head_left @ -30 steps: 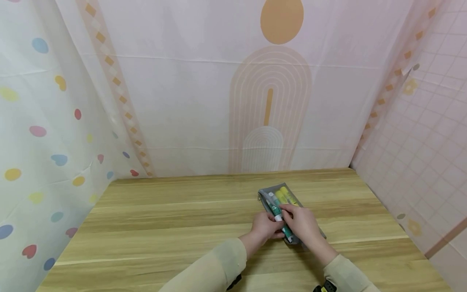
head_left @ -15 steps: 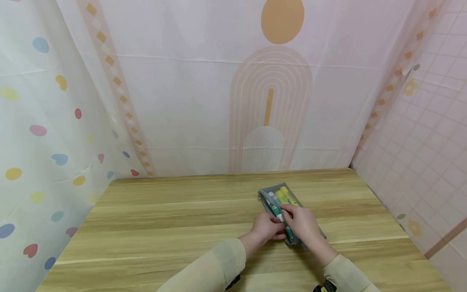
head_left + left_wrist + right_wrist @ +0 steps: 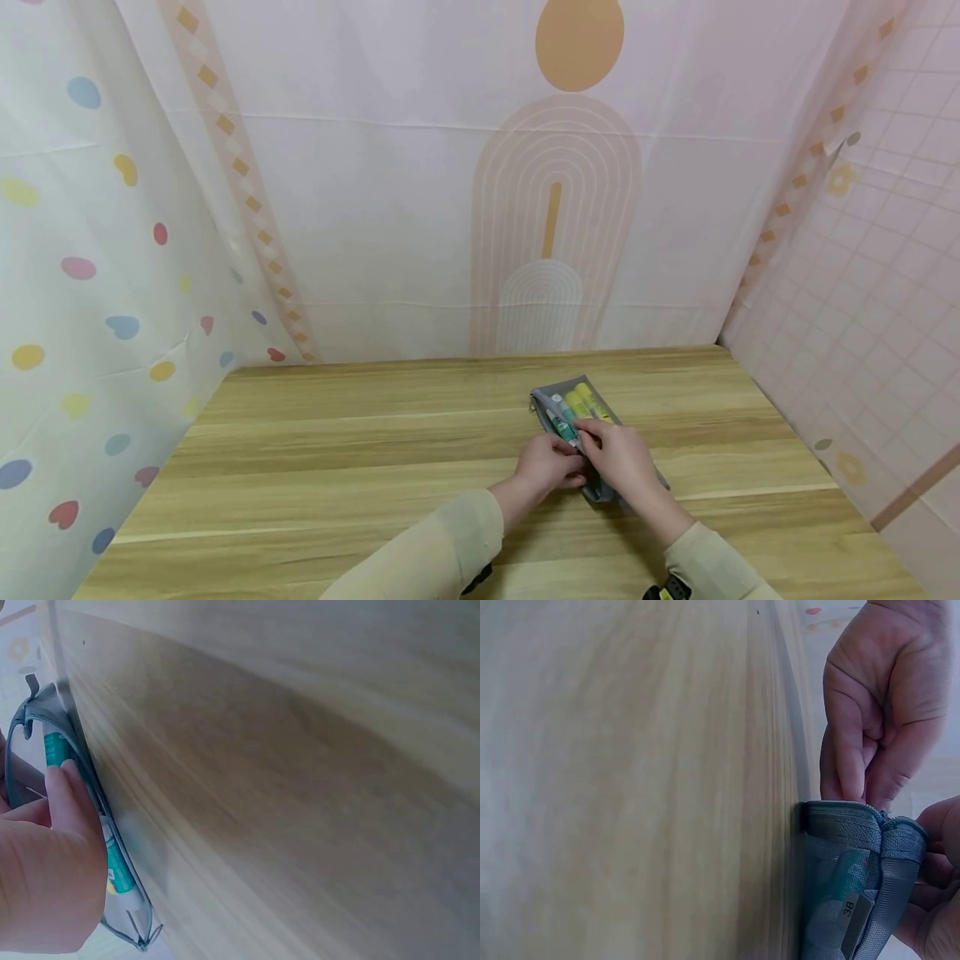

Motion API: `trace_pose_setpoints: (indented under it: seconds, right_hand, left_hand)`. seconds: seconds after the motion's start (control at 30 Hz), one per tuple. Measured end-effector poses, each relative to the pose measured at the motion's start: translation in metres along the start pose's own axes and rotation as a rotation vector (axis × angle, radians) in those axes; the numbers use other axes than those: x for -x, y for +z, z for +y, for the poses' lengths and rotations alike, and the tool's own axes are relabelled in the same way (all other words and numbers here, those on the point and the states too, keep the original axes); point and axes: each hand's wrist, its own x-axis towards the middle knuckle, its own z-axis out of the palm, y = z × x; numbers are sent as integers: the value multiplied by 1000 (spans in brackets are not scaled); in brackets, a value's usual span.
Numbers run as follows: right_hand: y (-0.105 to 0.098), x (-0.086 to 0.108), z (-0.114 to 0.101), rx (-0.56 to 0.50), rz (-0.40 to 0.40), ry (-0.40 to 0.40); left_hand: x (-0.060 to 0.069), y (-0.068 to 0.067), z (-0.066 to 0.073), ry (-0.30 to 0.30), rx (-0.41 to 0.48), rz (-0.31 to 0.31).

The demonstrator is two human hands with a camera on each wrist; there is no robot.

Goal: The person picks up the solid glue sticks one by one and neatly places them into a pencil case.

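A grey mesh pencil case (image 3: pixel 553 389) lies slanted on the wooden table, its zipped opening parted. Through it show a green-and-white marker (image 3: pixel 564 427) and yellow markers (image 3: pixel 594 403). My left hand (image 3: pixel 543 464) is at the opening from the left, fingertips on the green marker (image 3: pixel 56 749) inside in the left wrist view. My right hand (image 3: pixel 624 454) pinches the case's edge from the other side. In the right wrist view, the left hand (image 3: pixel 885 697) reaches into the near end of the case (image 3: pixel 840 832); its fingertips are hidden there.
The wood-grain table (image 3: pixel 337 467) extends around the case. Patterned cloths (image 3: pixel 375 208) hang behind it and along both sides. Dark bands (image 3: pixel 670 588) sit at the wrists by the sleeves.
The green marker has slid deeper into the pencil case; its near end, earlier visible between my hands, is now hidden. My left fingers shifted slightly with it. The right hand has stayed put.
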Motion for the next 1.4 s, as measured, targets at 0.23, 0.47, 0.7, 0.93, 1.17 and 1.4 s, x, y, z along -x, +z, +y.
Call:
trace_pose_setpoints:
  seconds: [0.23, 0.47, 0.7, 0.93, 1.17, 1.4]
  right_hand:
    - [0, 0, -1, 0, -2, 1]
    - [0, 0, -1, -6, -14, 17]
    - [0, 0, -1, -14, -16, 23]
    - [0, 0, -1, -12, -7, 23]
    - [0, 2, -1, 51, -30, -40]
    - [-2, 7, -1, 105, -145, -64]
  left_hand:
    - [0, -3, 0, 19, 20, 54]
    - [0, -5, -2, 30, -3, 10]
    - [3, -7, -3, 23, 1, -17]
    - [2, -17, -7, 13, 10, -5]
    - [0, -42, -6, 30, 80, 16]
    - [-3, -69, -8, 33, 98, 55]
